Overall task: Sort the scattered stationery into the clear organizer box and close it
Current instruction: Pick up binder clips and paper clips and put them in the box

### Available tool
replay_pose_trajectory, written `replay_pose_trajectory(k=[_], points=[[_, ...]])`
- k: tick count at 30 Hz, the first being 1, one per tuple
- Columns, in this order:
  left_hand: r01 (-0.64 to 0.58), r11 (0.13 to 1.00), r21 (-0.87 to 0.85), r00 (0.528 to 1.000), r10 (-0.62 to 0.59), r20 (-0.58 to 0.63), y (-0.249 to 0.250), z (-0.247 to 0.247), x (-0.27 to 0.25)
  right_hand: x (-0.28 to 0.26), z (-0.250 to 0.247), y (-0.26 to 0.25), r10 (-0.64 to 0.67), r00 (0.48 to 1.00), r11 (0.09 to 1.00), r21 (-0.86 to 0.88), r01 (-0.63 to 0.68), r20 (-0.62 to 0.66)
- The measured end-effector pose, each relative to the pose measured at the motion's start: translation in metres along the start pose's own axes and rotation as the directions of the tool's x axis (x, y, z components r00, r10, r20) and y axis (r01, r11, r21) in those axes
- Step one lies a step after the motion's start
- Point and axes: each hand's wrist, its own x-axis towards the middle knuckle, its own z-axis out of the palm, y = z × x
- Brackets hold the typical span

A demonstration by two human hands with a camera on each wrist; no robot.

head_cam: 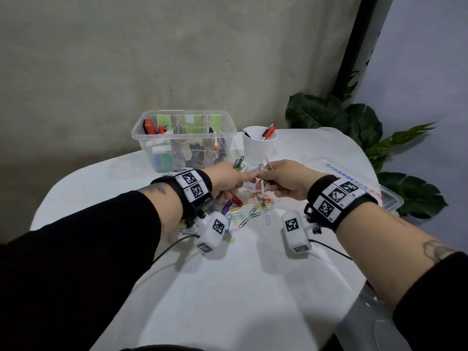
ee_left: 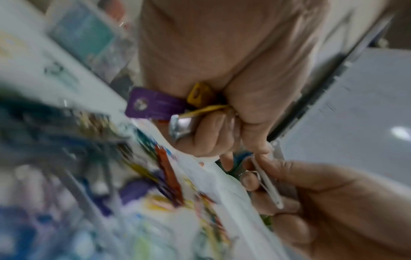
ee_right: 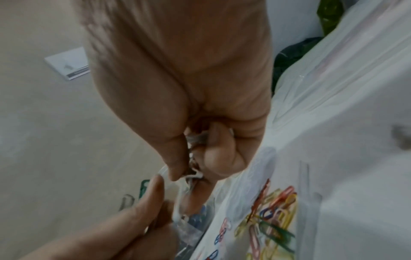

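1. Head view: paper clips [head_cam: 255, 201] are being gathered from the white surface [head_cam: 228, 287]; the left hand [head_cam: 225, 179] is closed on coloured clips, and a pale clip is pinched by the right hand [head_cam: 283, 181].
2. By judgement, the gathering step is in hand; a carry to the clear organizer box [head_cam: 182, 140], well behind the pile, is called for next.
3. Red, green and dark stationery is held in the box's compartments; pens are stood in the white cup [head_cam: 259, 148] beside it.
4. The lid [head_cam: 387, 198] is left lying at the right, off the box.
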Motion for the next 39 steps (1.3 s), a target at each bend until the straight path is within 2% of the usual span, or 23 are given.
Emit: replay_pose_trajectory(k=[2, 3, 5, 7, 9, 12, 15, 19, 22, 23, 24, 25, 27, 28, 30, 32, 34, 36, 39], points=[[-0.026, 0.998, -0.063, 0.998, 0.029, 0.049, 0.006, 0.01, 0.002, -0.001, -0.005, 0.003, -0.002, 0.999, 0.997, 0.075, 0.0, 0.032], [-0.056, 0.998, -0.014, 0.996, 0.057, 0.063, 0.008, 0.014, 0.003, 0.0, -0.007, 0.005, 0.01, 0.999, 0.995, 0.095, -0.013, 0.037], [-0.146, 0.952, 0.268, 0.989, 0.133, 0.065, 0.011, 0.016, 0.005, 0.001, -0.012, 0.01, 0.036, 0.999, 0.997, 0.064, -0.037, 0.019], [-0.196, 0.775, 0.601, 0.977, 0.204, 0.056, 0.01, 0.014, 0.004, 0.0, -0.015, 0.014, 0.043, 0.999, 0.994, -0.105, -0.044, -0.019], [-0.196, 0.599, 0.777, 0.973, 0.216, 0.079, 0.009, 0.01, 0.005, -0.003, -0.019, 0.017, 0.025, 0.999, 0.925, -0.377, -0.038, -0.038], [-0.187, 0.52, 0.834, 0.975, 0.204, 0.092, 0.008, 0.002, 0.007, -0.01, -0.019, 0.016, 0.072, 0.997, 0.729, -0.682, -0.064, -0.017], [-0.199, 0.492, 0.848, 0.973, 0.205, 0.109, 0.007, -0.005, 0.008, -0.01, -0.013, 0.018, 0.121, 0.992, 0.573, -0.815, -0.088, -0.022], [-0.185, 0.441, 0.878, 0.972, 0.214, 0.097, 0.0, -0.012, 0.01, 0.002, -0.009, 0.023, 0.013, 0.999, 0.529, -0.848, -0.039, -0.038], [-0.167, 0.466, 0.869, 0.979, 0.179, 0.092, -0.007, -0.019, 0.014, 0.002, -0.008, 0.022, 0.075, 0.996, 0.468, -0.88, -0.081, -0.052], [-0.162, 0.497, 0.852, 0.982, 0.167, 0.089, -0.009, -0.021, 0.014, 0.0, -0.009, 0.022, 0.105, 0.993, 0.477, -0.873, -0.1, -0.057], [-0.166, 0.527, 0.834, 0.982, 0.163, 0.093, -0.011, -0.023, 0.014, 0.0, -0.01, 0.022, 0.126, 0.991, 0.532, -0.839, -0.113, -0.054], [-0.175, 0.553, 0.815, 0.982, 0.159, 0.103, -0.013, -0.025, 0.014, 0.001, -0.012, 0.024, 0.143, 0.989, 0.629, -0.767, -0.129, -0.048], [-0.198, 0.57, 0.798, 0.98, 0.146, 0.139, -0.017, -0.029, 0.013, 0.002, -0.013, 0.024, 0.209, 0.978, 0.859, -0.474, -0.194, -0.023], [-0.201, 0.566, 0.8, 0.979, 0.134, 0.151, -0.018, -0.031, 0.012, 0.002, -0.012, 0.023, 0.241, 0.97, 0.933, -0.276, -0.229, 0.01], [-0.203, 0.564, 0.801, 0.979, 0.124, 0.161, -0.021, -0.034, 0.01, 0.004, -0.009, 0.02, 0.26, 0.965, 0.963, 0.071, -0.262, 0.027], [-0.201, 0.58, 0.79, 0.98, 0.128, 0.155, -0.023, -0.035, 0.007, 0.007, -0.007, 0.015, 0.242, 0.97, 0.941, 0.241, -0.238, 0.013], [-0.181, 0.607, 0.773, 0.983, 0.137, 0.122, -0.023, -0.036, 0.003, 0.008, -0.003, 0.009, 0.22, 0.975, 0.931, 0.288, -0.222, 0.04], [-0.141, 0.644, 0.752, 0.988, 0.137, 0.068, -0.022, -0.039, -0.002, 0.007, 0.004, 0.003, 0.193, 0.98, 0.95, 0.241, -0.198, 0.044], [-0.075, 0.822, 0.565, 0.994, 0.105, -0.02, -0.021, -0.048, -0.006, 0.009, 0.017, -0.003, 0.101, 0.995, 0.991, 0.091, -0.102, 0.015]])
